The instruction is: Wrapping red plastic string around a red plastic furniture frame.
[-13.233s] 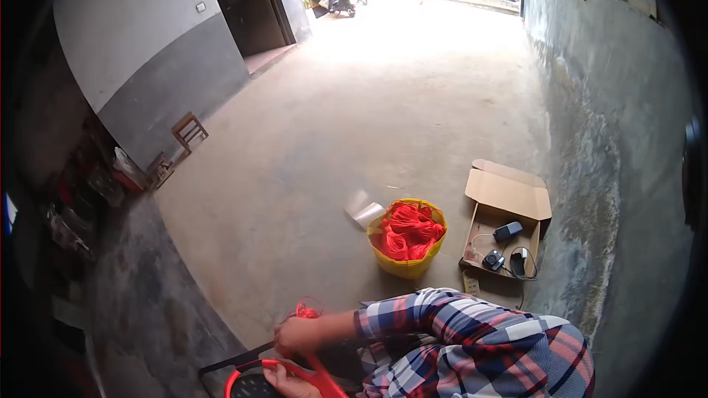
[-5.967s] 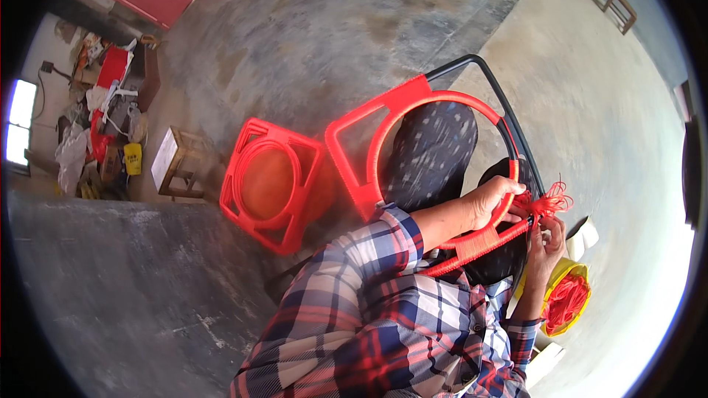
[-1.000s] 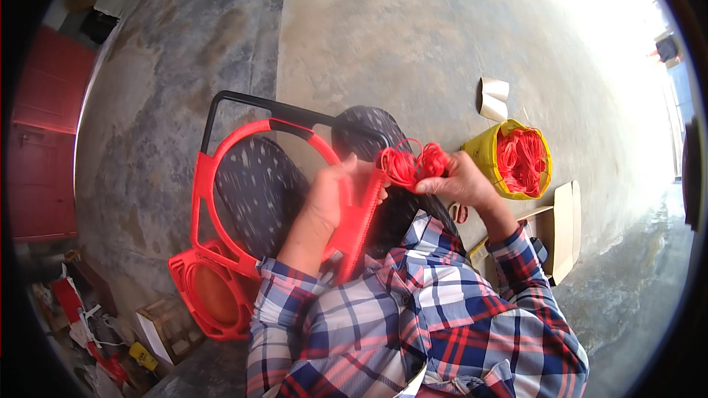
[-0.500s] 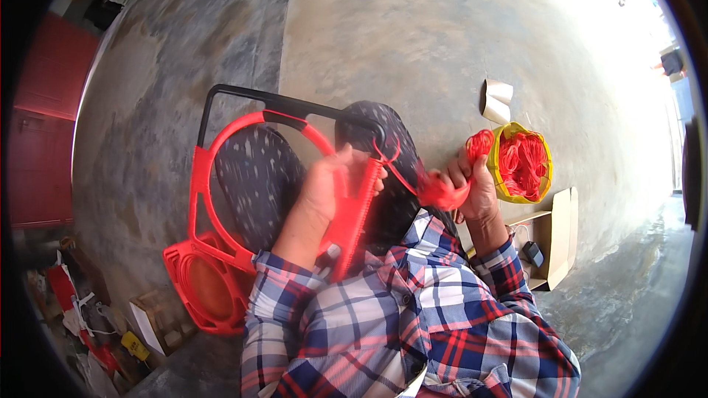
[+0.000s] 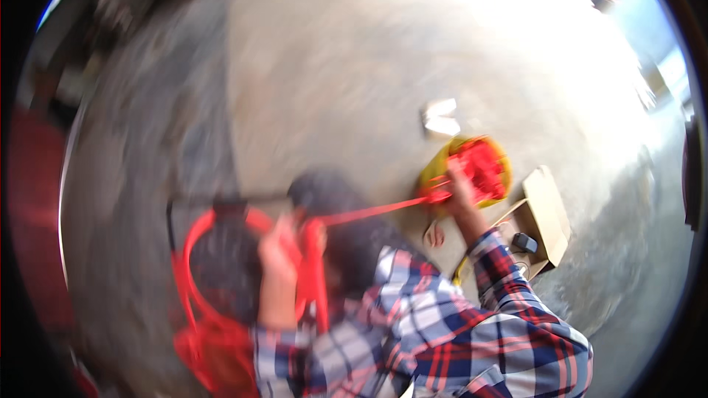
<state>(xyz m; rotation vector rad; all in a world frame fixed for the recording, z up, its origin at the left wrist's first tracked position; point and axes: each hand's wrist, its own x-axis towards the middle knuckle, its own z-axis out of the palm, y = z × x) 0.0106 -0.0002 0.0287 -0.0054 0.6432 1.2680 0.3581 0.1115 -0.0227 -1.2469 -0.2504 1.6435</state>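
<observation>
The picture is blurred by motion. My left hand (image 5: 276, 247) grips the red plastic frame of a chair (image 5: 199, 265) with a dark woven seat, close to where a red cord (image 5: 369, 211) meets it. My right hand (image 5: 457, 180) is stretched out to the right and holds the other end of that cord, pulled taut between both hands. It sits at the rim of a yellow bucket (image 5: 435, 169) filled with more red cord (image 5: 483, 166).
An open cardboard box (image 5: 549, 210) with small dark objects lies right of the bucket. A pale folded piece (image 5: 441, 116) rests on the concrete floor behind the bucket. More red frames (image 5: 203, 354) lie at lower left. A red surface is at the far left.
My right hand has pulled the red cord out to the right, up to the yellow bucket, so the cord is now stretched straight. The head has turned and the view is blurred.
</observation>
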